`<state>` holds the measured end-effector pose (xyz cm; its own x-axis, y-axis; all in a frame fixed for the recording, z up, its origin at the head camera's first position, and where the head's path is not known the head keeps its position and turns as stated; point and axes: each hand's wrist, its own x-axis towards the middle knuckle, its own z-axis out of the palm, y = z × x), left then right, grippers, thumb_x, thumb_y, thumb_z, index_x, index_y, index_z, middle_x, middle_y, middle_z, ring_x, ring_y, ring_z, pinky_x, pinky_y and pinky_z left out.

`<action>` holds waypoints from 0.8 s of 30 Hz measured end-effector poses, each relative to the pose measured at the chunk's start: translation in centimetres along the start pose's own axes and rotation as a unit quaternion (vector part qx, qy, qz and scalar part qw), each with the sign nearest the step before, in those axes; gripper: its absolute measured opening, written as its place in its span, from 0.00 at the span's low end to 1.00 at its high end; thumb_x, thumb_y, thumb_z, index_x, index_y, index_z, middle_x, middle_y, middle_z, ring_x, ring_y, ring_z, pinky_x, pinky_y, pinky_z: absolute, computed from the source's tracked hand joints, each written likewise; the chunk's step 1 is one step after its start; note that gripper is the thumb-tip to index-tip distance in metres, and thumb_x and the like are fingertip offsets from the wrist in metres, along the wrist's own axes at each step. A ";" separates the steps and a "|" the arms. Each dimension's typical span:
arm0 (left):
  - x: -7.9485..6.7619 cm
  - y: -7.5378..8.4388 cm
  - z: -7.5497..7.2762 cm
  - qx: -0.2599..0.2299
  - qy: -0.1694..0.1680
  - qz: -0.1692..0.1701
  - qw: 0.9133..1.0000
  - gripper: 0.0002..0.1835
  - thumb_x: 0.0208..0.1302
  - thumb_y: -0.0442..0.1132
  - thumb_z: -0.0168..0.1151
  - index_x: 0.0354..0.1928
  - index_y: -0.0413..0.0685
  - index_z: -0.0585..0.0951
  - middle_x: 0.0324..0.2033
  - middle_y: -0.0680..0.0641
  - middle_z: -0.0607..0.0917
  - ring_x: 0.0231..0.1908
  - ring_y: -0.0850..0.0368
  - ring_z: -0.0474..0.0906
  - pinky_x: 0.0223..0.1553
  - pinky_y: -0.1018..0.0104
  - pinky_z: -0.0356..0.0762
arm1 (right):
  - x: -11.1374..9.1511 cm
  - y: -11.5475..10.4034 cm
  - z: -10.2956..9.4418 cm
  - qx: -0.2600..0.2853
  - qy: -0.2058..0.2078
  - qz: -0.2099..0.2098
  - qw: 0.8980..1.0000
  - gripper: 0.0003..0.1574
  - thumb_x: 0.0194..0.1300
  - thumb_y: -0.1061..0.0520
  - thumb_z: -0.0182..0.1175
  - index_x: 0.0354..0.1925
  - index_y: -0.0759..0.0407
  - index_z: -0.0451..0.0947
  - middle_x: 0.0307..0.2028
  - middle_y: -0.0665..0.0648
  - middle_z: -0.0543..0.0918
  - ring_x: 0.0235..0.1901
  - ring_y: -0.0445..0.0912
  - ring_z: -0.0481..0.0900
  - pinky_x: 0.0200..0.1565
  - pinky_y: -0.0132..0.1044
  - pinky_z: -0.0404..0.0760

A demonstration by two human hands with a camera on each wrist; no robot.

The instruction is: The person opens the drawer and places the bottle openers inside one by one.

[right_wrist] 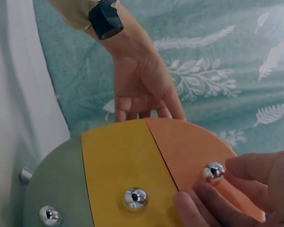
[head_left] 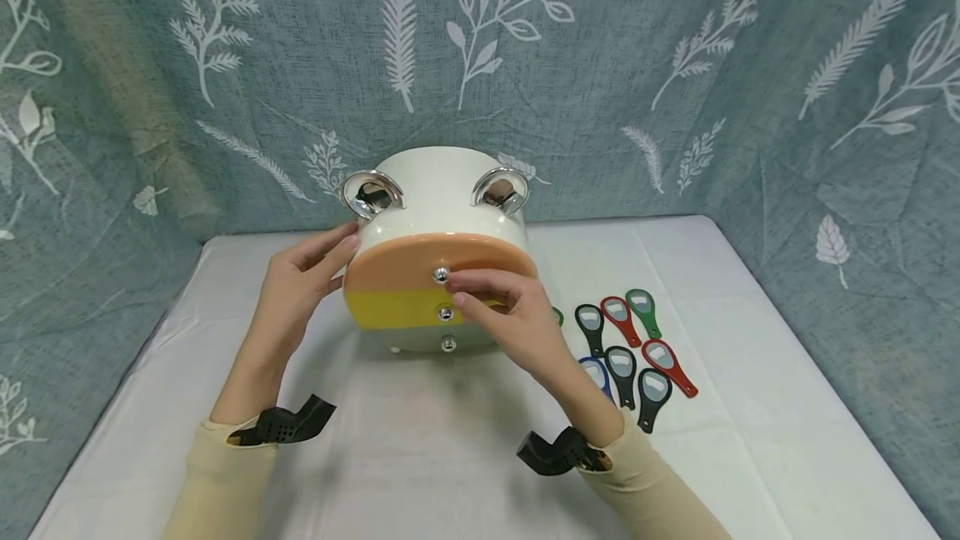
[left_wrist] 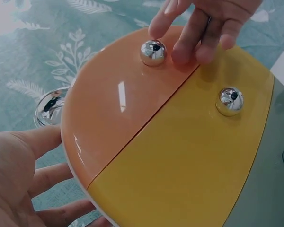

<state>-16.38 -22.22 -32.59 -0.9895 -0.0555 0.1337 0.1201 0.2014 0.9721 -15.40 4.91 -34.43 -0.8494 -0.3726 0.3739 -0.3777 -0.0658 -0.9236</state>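
A small white drawer cabinet (head_left: 450,190) has an orange top drawer (head_left: 397,265), a yellow middle drawer (head_left: 397,309) and a grey-green bottom drawer (head_left: 420,340), all pushed in. Each front carries a round silver knob. My left hand (head_left: 300,282) rests its fingers against the cabinet's left side, spread in the left wrist view. Beside the top knob (right_wrist: 213,172) is my right hand (head_left: 510,315), its fingertips right at the knob but not closed round it. In the left wrist view, those fingertips sit on either side of the knob.
Two silver ring-shaped pieces (head_left: 372,194) stick up from the cabinet's top. Several bottle openers in black, red (head_left: 670,367), green and blue lie on the white table (head_left: 787,407) to the right, near my right forearm. A patterned blue-green curtain (head_left: 600,107) hangs behind the cabinet.
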 end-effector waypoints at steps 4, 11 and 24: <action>-0.2 -0.1 0.0 -0.003 0.000 0.003 1.000 0.32 0.67 0.54 0.62 0.68 0.46 0.73 0.65 0.47 0.73 0.63 0.50 0.69 0.49 0.71 0.78 | 0.5 0.0 0.2 0.001 0.013 -0.010 1.000 0.16 0.67 0.61 0.65 0.53 0.62 0.83 0.46 0.57 0.85 0.44 0.49 0.83 0.43 0.44 0.85; -0.2 -0.1 0.1 -0.014 0.007 -0.005 1.000 0.32 0.67 0.54 0.63 0.68 0.46 0.73 0.66 0.46 0.73 0.64 0.51 0.69 0.50 0.70 0.78 | 1.3 -0.1 0.7 0.049 0.020 -0.005 0.999 0.16 0.65 0.66 0.65 0.52 0.67 0.83 0.46 0.60 0.85 0.42 0.58 0.84 0.41 0.48 0.85; -1.1 -1.1 -0.1 -0.064 0.026 -0.023 0.997 0.31 0.67 0.50 0.64 0.67 0.42 0.74 0.63 0.46 0.75 0.60 0.56 0.72 0.47 0.72 0.79 | 1.4 -0.2 1.2 0.091 0.028 0.012 0.995 0.16 0.64 0.69 0.65 0.51 0.69 0.82 0.44 0.62 0.86 0.39 0.65 0.83 0.42 0.51 0.85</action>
<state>-15.43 -22.50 -33.80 -0.9889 -0.1134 0.0959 0.0883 0.0703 0.9936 -16.10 3.26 -33.79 -0.8789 -0.3240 0.3501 -0.2874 -0.2262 -0.9307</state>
